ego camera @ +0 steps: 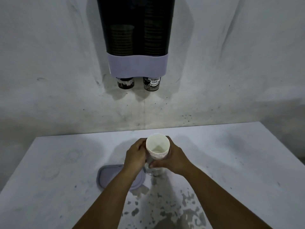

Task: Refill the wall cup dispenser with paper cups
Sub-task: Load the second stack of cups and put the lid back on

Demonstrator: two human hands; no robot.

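Observation:
A nested stack of white paper cups (157, 147) stands upright over the table, open mouth up, with clear plastic wrap around its lower part. My left hand (136, 157) grips its left side and my right hand (172, 160) wraps its right side. High on the wall hangs the cup dispenser (137, 38), a dark see-through twin tube with a pale lilac base band. The left tube holds a shorter stack than the right. A printed cup pokes out under each tube, left cup (125, 83) and right cup (151, 83).
A flat grey lid (109, 175) lies on the white table (57, 179) just left of my left forearm. The table's near middle has chipped, worn paint. The rough whitish wall (49, 80) rises right behind the table's far edge.

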